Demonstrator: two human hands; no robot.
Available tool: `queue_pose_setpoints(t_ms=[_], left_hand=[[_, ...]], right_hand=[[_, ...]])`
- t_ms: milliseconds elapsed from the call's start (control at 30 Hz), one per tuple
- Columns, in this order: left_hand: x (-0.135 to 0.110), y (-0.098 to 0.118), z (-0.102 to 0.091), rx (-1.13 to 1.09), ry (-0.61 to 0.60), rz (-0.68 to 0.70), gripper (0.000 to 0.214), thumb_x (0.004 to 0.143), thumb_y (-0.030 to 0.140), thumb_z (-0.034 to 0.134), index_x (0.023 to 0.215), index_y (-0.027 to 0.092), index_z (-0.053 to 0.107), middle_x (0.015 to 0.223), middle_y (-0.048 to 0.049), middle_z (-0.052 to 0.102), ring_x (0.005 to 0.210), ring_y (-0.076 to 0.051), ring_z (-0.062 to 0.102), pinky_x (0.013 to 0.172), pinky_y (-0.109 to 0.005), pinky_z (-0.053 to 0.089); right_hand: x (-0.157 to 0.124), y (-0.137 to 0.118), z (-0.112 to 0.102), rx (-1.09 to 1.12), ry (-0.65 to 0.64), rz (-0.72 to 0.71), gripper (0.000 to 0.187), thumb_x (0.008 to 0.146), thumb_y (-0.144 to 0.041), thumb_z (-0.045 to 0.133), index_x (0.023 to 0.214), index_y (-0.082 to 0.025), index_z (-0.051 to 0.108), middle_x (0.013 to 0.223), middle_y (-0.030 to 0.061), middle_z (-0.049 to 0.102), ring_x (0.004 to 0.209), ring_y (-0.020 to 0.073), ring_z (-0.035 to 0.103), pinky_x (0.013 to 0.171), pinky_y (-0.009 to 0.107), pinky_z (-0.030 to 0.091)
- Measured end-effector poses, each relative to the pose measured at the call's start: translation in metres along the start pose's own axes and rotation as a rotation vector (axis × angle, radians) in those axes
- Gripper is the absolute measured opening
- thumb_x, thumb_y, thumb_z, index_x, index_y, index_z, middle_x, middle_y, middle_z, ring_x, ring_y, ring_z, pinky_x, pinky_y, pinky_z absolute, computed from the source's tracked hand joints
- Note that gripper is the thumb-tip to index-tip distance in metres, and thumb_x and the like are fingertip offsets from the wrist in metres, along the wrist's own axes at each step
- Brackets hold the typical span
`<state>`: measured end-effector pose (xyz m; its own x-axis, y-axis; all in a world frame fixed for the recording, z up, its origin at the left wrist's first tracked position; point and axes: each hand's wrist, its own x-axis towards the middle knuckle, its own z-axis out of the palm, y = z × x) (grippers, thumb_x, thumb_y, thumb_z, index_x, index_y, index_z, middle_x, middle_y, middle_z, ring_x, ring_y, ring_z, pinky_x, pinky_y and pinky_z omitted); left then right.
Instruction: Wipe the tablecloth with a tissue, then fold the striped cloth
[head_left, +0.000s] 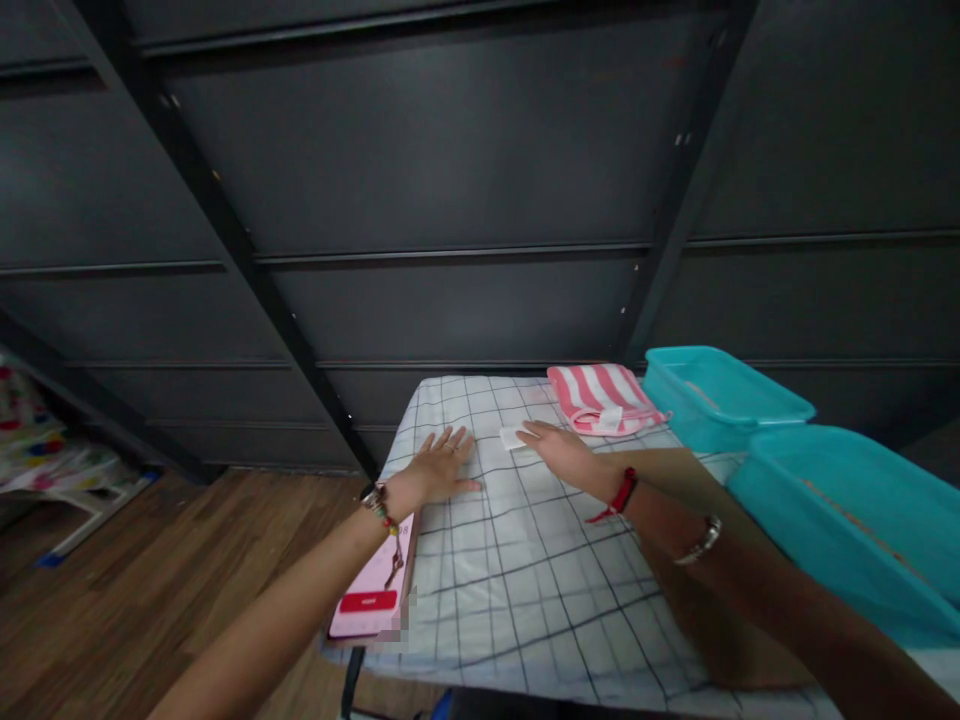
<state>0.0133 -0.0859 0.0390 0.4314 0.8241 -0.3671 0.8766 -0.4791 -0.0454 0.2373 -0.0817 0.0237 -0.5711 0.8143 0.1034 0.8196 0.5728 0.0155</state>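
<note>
A home room, likely; wood-look floor (150,560); checked cloth (517,570) over a table; plastic tubs (720,400); folded striped towel (600,397).

Both hands are lying flat, fingers spread, on a white grid-checked cloth (517,570). Left hand (441,466) is pressing near the cloth's left edge; right hand (561,452) is touching a small white tag (511,437). A striped towel (600,396) is sitting behind, two teal bins (757,420) at right, a pink phone (375,590) under the left wrist.

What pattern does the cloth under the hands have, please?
The cloth is white with a dark grid of thin lines, seen in the head view.
</note>
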Motion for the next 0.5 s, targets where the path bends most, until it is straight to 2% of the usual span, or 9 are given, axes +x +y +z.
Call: queue_pose_setpoints(t_ms=[67, 133, 200, 267, 367, 433, 500], left_hand=[[0.013, 0.004, -0.002, -0.023, -0.031, 0.04, 0.079, 0.09, 0.058, 0.037, 0.149, 0.011, 0.013, 0.154, -0.014, 0.002, 0.141, -0.029, 0.002, 0.112, -0.043, 0.013], [0.021, 0.006, -0.001, -0.038, -0.091, 0.065, 0.08, 0.089, 0.059, 0.036, 0.149, 0.011, 0.011, 0.154, -0.0136, 0.0, 0.141, -0.029, 0.002, 0.111, -0.042, 0.016], [0.023, 0.005, 0.001, -0.057, -0.141, 0.073, 0.082, 0.088, 0.059, 0.038, 0.149, 0.012, 0.01, 0.153, -0.0138, -0.002, 0.141, -0.03, 0.003, 0.11, -0.044, 0.018], [0.023, 0.004, 0.002, -0.067, -0.163, 0.067, 0.084, 0.087, 0.058, 0.041, 0.149, 0.012, 0.01, 0.153, -0.0142, -0.002, 0.14, -0.032, 0.003, 0.109, -0.046, 0.02], [0.027, 0.005, 0.001, -0.069, -0.158, 0.056, 0.083, 0.086, 0.058, 0.042, 0.149, 0.011, 0.013, 0.153, -0.0165, 0.001, 0.14, -0.035, 0.007, 0.107, -0.049, 0.023], [0.033, 0.012, 0.0, -0.08, -0.1, 0.073, 0.08, 0.088, 0.059, 0.037, 0.149, 0.011, 0.015, 0.153, -0.0171, 0.002, 0.139, -0.036, 0.005, 0.107, -0.052, 0.023], [0.042, 0.02, 0.0, -0.093, -0.032, 0.126, 0.077, 0.09, 0.061, 0.032, 0.149, 0.014, 0.015, 0.153, -0.0156, 0.0, 0.14, -0.036, 0.002, 0.106, -0.055, 0.021]], right_hand=[[-0.001, -0.002, 0.011, -0.015, -0.043, -0.037, 0.044, 0.079, 0.005, 0.043, 0.115, -0.012, 0.062, 0.123, 0.0161, 0.06, 0.112, 0.0228, 0.058, 0.092, 0.035, 0.05], [-0.025, -0.003, 0.014, 0.052, -0.066, -0.139, 0.042, 0.081, 0.003, 0.042, 0.114, -0.014, 0.063, 0.121, 0.0141, 0.061, 0.112, 0.0211, 0.058, 0.093, 0.034, 0.049], [-0.069, -0.004, 0.012, 0.162, -0.071, -0.234, 0.043, 0.083, 0.001, 0.04, 0.114, -0.018, 0.063, 0.122, 0.0104, 0.062, 0.112, 0.0188, 0.058, 0.095, 0.032, 0.048], [-0.121, -0.005, 0.008, 0.26, -0.061, -0.243, 0.043, 0.083, -0.002, 0.04, 0.114, -0.02, 0.063, 0.121, 0.0075, 0.063, 0.111, 0.0187, 0.058, 0.094, 0.033, 0.049], [-0.181, -0.004, -0.003, 0.394, -0.161, -0.201, 0.039, 0.08, -0.002, 0.044, 0.098, -0.025, 0.069, 0.099, 0.0026, 0.071, 0.093, 0.0179, 0.065, 0.086, 0.031, 0.052], [-0.19, 0.0, -0.014, 0.472, -0.2, -0.176, 0.037, 0.08, -0.002, 0.043, 0.093, -0.025, 0.07, 0.092, 0.0016, 0.071, 0.087, 0.0165, 0.066, 0.083, 0.028, 0.053], [-0.171, 0.008, -0.024, 0.515, -0.149, -0.152, 0.037, 0.083, -0.004, 0.04, 0.1, -0.023, 0.068, 0.1, 0.003, 0.069, 0.094, 0.0167, 0.064, 0.088, 0.03, 0.051]])
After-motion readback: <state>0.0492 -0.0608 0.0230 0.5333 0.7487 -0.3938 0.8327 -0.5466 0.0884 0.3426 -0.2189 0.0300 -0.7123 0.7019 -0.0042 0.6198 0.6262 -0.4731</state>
